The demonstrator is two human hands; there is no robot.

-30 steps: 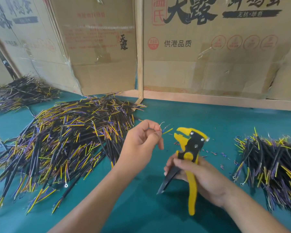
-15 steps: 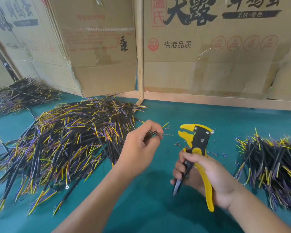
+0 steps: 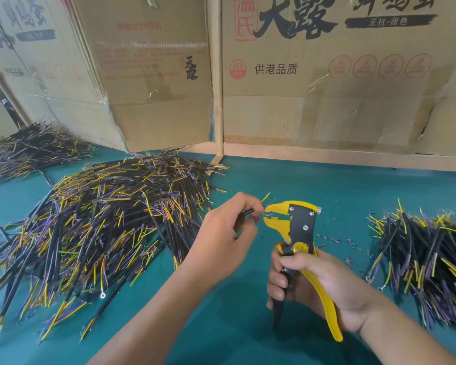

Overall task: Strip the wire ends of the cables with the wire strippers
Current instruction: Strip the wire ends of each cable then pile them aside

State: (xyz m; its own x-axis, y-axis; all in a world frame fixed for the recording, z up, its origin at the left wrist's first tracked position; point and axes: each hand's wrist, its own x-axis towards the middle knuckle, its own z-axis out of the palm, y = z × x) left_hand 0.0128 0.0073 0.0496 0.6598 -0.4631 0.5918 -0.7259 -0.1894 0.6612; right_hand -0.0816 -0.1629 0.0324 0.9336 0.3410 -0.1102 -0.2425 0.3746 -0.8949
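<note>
The left hand (image 3: 219, 238) pinches a short black-sheathed cable with thin coloured wires at its end (image 3: 246, 213) between thumb and fingers, and it holds one bare-looking wire tip right at the mouth of the yellow and black automatic wire strippers (image 3: 291, 225). The right hand (image 3: 324, 283) is wrapped around the two handles of the tool, the yellow one and the black one, which stand a little apart, so I judge that the squeeze is not yet made; the yellow jaws at the front are slightly parted. To do this step well, the wire should go straight into the jaws, not at an angle, and only the short end part should be inside, because a deeper entry will remove too much insulation. The left grip should stay close to the tip, so the thin wire does not bend when the jaws pull. Then one firm, full squeeze is better than several small ones. The other wire, yellow, points up and away from the jaws, which is good. On the teal surface (image 3: 248, 325), a large heap of black cables with yellow and purple wires (image 3: 98, 227) lies to the left, a smaller heap (image 3: 432, 254) to the right, and small cut insulation pieces (image 3: 334, 239) lie near the tool. Brown cardboard boxes with printed characters (image 3: 327, 75) stand behind.
</note>
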